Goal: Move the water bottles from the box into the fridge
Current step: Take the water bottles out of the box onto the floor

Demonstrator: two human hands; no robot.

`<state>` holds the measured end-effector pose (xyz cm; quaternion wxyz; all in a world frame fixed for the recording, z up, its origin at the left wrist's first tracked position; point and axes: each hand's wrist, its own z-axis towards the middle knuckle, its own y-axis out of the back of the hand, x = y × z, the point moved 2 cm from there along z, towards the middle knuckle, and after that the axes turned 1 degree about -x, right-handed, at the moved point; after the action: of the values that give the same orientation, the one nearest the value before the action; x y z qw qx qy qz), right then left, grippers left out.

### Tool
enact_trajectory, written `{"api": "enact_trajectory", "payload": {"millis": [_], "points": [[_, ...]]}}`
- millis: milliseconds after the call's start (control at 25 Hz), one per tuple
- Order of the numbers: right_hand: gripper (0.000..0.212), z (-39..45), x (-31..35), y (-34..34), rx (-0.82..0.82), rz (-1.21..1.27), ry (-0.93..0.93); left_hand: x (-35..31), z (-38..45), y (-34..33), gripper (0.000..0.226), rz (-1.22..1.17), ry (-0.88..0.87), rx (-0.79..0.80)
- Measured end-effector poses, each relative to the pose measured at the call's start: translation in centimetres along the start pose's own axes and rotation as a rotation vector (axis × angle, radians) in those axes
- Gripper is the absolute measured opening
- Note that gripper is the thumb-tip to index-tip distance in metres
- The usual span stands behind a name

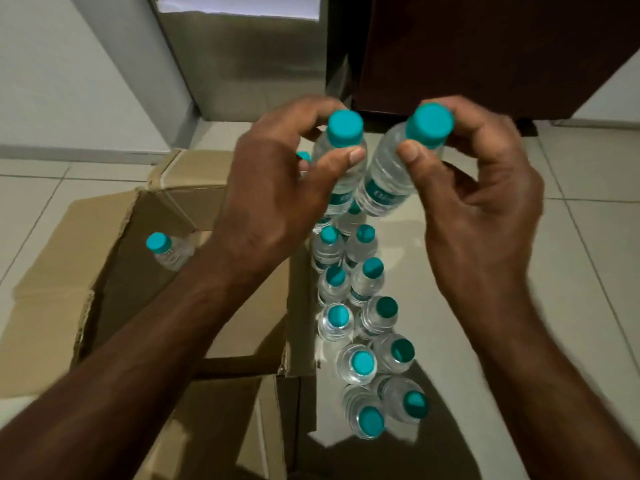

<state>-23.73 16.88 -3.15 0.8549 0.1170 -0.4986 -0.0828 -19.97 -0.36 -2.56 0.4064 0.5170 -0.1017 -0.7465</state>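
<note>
Teal screw caps everywhere; head view, looking down. Left hand (273, 199) at frame centre pinches a clear plastic water bottle with a teal cap (341, 157) just under the cap, thumb in front, fingers curled behind the neck. Right hand (481, 202) to its right does the same on a second clear teal-capped bottle (391, 174); thumb on the shoulder, fingers wrapped behind the cap. Both bottles are held up in the air, tilted, bases leaning toward each other, bodies just beside one another or touching; can't tell which.

Below them, centre to lower centre of frame, a double row of clear teal-capped bottles (360, 306) stands upright on the pale tiled floor (588, 220), bottles packed close, running from under the held pair down toward the bottom of the frame.

Open brown cardboard box (104, 271) sits left of the row, flaps folded out; one clear teal-capped bottle (166, 251) stands inside it near the left wall; the left forearm hides much of the interior. Another teal cap (303, 156) peeks out behind the left hand's fingers; rest of it is hidden.

Top centre: a brushed-metal fridge door (242, 64), closed as far as visible; dark brown wooden cabinet (485, 46) at upper right; white wall (52, 64) at upper left.
</note>
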Motion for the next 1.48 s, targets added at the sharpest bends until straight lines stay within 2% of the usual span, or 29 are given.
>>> {"api": "enact_trajectory", "payload": {"millis": [240, 440, 640, 760, 1200, 1480], "points": [[0.030, -2.4, -4.9, 5.8, -0.033, -0.133, -0.087, -0.7, 0.4, -7.9, 0.039, -0.123, 0.005, 0.213], [0.029, -5.6, -8.8, 7.6, -0.008, -0.130, -0.202, 0.7, -0.4, -12.4, 0.032, -0.241, 0.015, 0.500], [0.032, -9.7, -12.1, 7.8, 0.047, -0.164, -0.327, 2.5, -2.3, -14.9, 0.029, -0.230, 0.061, 0.686], [0.029, -11.8, -13.3, 7.8, 0.114, -0.149, -0.384, 3.0, -3.2, -15.4, 0.029, -0.161, 0.012, 0.783], [0.029, -16.4, -14.0, 7.0, 0.256, -0.106, -0.426, 3.4, -5.0, -15.4, 0.030, 0.046, -0.083, 0.907], [0.030, -16.8, -13.5, 6.8, 0.260, -0.140, -0.426, 4.1, -5.8, -16.3, 0.030, 0.136, -0.115, 0.923]]}}
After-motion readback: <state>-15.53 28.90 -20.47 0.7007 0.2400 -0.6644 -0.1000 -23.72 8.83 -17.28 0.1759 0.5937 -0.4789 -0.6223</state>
